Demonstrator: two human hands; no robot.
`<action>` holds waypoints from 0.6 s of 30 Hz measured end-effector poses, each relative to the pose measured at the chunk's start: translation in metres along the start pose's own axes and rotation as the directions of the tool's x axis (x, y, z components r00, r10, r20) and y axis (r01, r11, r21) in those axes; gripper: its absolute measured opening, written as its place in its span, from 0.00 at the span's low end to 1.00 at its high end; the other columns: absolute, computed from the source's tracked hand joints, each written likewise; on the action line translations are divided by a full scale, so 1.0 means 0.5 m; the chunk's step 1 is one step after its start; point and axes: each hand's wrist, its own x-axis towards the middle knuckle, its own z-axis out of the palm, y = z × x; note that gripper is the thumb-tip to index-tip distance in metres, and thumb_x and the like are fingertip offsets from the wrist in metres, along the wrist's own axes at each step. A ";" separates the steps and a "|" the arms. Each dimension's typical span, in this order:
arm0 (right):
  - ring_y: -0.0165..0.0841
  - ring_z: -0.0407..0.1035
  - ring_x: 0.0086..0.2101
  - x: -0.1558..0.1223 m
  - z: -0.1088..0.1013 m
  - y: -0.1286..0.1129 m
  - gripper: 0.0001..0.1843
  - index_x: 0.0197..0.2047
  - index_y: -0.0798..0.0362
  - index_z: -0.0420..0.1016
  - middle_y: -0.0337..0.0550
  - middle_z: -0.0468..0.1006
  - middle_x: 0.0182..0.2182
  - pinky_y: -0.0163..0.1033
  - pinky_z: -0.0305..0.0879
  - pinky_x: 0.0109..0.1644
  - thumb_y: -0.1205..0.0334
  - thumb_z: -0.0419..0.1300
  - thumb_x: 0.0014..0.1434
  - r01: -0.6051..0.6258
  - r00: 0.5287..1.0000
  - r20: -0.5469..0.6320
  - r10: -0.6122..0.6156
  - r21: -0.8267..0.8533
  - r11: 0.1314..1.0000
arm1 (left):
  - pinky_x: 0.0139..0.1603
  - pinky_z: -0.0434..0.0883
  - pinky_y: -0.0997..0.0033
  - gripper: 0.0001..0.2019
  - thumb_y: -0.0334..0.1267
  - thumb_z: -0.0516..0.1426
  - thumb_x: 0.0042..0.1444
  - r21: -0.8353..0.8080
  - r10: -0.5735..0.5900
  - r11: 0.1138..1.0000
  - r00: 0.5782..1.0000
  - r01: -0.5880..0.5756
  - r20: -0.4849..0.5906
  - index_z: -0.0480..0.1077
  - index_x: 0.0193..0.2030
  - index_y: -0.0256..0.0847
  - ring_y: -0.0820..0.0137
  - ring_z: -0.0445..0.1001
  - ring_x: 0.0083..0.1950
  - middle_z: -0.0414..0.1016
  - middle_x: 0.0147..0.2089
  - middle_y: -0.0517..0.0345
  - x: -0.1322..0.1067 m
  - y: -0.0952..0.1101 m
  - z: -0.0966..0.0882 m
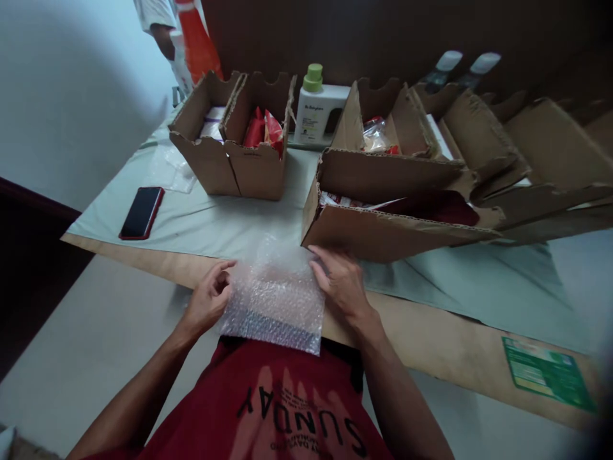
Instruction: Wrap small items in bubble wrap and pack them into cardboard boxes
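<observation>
A clear sheet or bag of bubble wrap (280, 297) lies across the front edge of the table, its near end hanging over toward my red shirt. At its left edge is my left hand (209, 299), fingers curved and thumb apart from the forefinger. My right hand (341, 281) is by the wrap's right edge, with thumb and forefinger spread. Those fingertips come close to the lower corner of a long cardboard box (397, 231); whether they touch it I cannot tell. Inside that box are a dark red item and a printed packet.
Two narrow cardboard boxes (258, 172) stand at the back left, near a phone (142, 213) and an orange bottle (198, 45). A white bottle with a green cap (316, 108) is behind. More boxes (550, 147) fill the right. A green card (548, 372) lies front right.
</observation>
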 end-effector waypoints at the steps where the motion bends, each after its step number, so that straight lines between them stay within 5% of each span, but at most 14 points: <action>1: 0.43 0.76 0.45 0.001 0.006 0.002 0.16 0.56 0.49 0.78 0.48 0.85 0.45 0.49 0.68 0.52 0.60 0.55 0.69 -0.017 0.999 -0.039 0.016 -0.024 1.000 | 0.30 0.66 0.74 0.25 0.39 0.56 0.50 0.052 0.003 0.999 1.000 -0.003 -0.009 0.70 0.57 0.37 0.73 0.69 0.28 0.69 0.29 0.65 0.003 -0.009 -0.008; 5: 0.43 0.76 0.48 -0.040 -0.005 0.007 0.15 0.55 0.50 0.78 0.48 0.83 0.49 0.49 0.67 0.52 0.60 0.56 0.70 -0.091 0.975 -0.208 0.074 -0.074 0.993 | 0.34 0.72 0.69 0.23 0.39 0.56 0.55 0.272 0.107 0.960 0.988 -0.074 -0.110 0.70 0.59 0.39 0.69 0.74 0.32 0.76 0.34 0.60 0.005 -0.024 -0.041; 8: 0.42 0.76 0.47 -0.071 -0.019 -0.018 0.13 0.52 0.50 0.79 0.48 0.83 0.49 0.47 0.67 0.50 0.65 0.55 0.70 -0.049 0.971 -0.237 0.036 -0.049 0.998 | 0.44 0.77 0.62 0.20 0.36 0.56 0.60 0.428 0.346 0.866 0.928 -0.257 -0.142 0.71 0.59 0.43 0.64 0.78 0.42 0.79 0.45 0.54 0.001 -0.002 -0.044; 11: 0.43 0.73 0.54 -0.063 0.004 -0.068 0.16 0.55 0.49 0.78 0.49 0.81 0.55 0.50 0.68 0.55 0.67 0.55 0.69 0.100 0.993 -0.066 -0.099 0.008 0.995 | 0.62 0.73 0.49 0.19 0.33 0.56 0.60 0.517 0.563 0.662 0.815 -0.543 0.137 0.72 0.59 0.44 0.55 0.73 0.61 0.77 0.57 0.48 0.020 0.020 -0.014; 13: 0.46 0.69 0.60 -0.051 0.032 -0.092 0.17 0.59 0.49 0.77 0.51 0.77 0.61 0.53 0.66 0.59 0.66 0.56 0.69 0.179 0.976 0.119 -0.184 0.047 0.983 | 0.66 0.69 0.44 0.19 0.33 0.57 0.60 0.520 0.545 0.567 0.764 -0.640 0.346 0.72 0.58 0.43 0.50 0.69 0.66 0.75 0.61 0.45 0.043 0.018 0.010; 15: 0.48 0.66 0.63 -0.050 0.053 -0.088 0.19 0.61 0.51 0.75 0.54 0.73 0.64 0.56 0.65 0.62 0.64 0.57 0.69 0.216 0.944 0.242 -0.224 0.061 0.975 | 0.67 0.68 0.42 0.19 0.34 0.58 0.61 0.533 0.485 0.517 0.742 -0.670 0.463 0.72 0.58 0.42 0.48 0.67 0.68 0.73 0.64 0.43 0.063 0.002 0.020; 18: 0.52 0.64 0.64 -0.078 0.060 -0.036 0.21 0.62 0.57 0.74 0.59 0.72 0.65 0.58 0.65 0.63 0.61 0.60 0.68 0.199 0.945 0.263 -0.193 0.005 0.980 | 0.66 0.68 0.41 0.19 0.40 0.59 0.63 0.572 0.433 0.492 0.755 -0.656 0.493 0.71 0.59 0.39 0.47 0.68 0.67 0.71 0.66 0.39 0.082 -0.038 0.005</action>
